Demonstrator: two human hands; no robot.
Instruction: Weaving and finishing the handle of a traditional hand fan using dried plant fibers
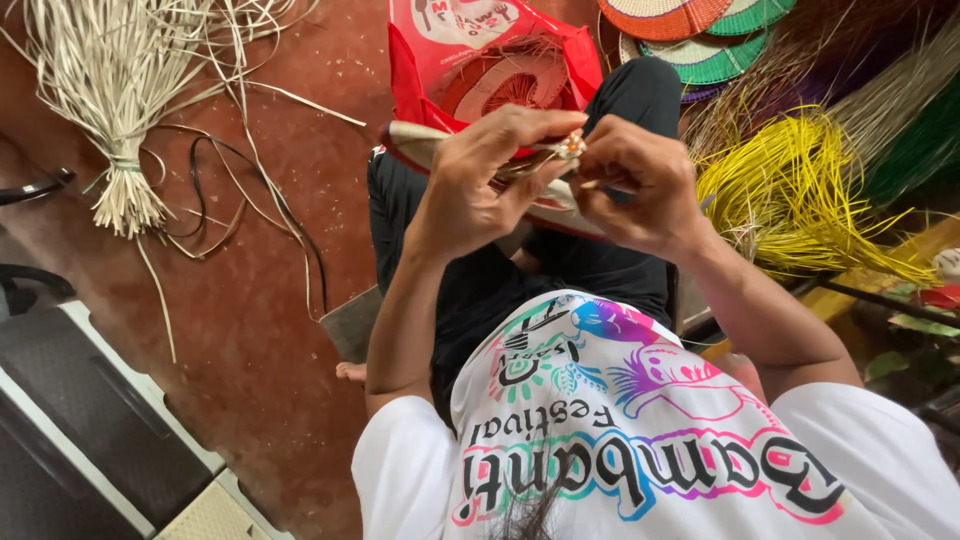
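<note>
My left hand [480, 185] and my right hand [640, 185] meet above my lap, fingertips together. Between them I pinch a small woven start of pale fibre strips [570, 147], with a few thin strands trailing out to the sides. The left hand also holds a flat pale strip bundle [415, 140] that sticks out to the left. A red bag [420, 60] with a round woven red and white piece [505, 75] in it lies on my knees just beyond the hands.
A tied bundle of pale straw [120, 90] lies on the red-brown floor at the left. Yellow fibre [800, 190] and green and purple fibre are piled at the right. Woven round fans [700, 30] lie at the top. A dark mat [70, 400] is at the lower left.
</note>
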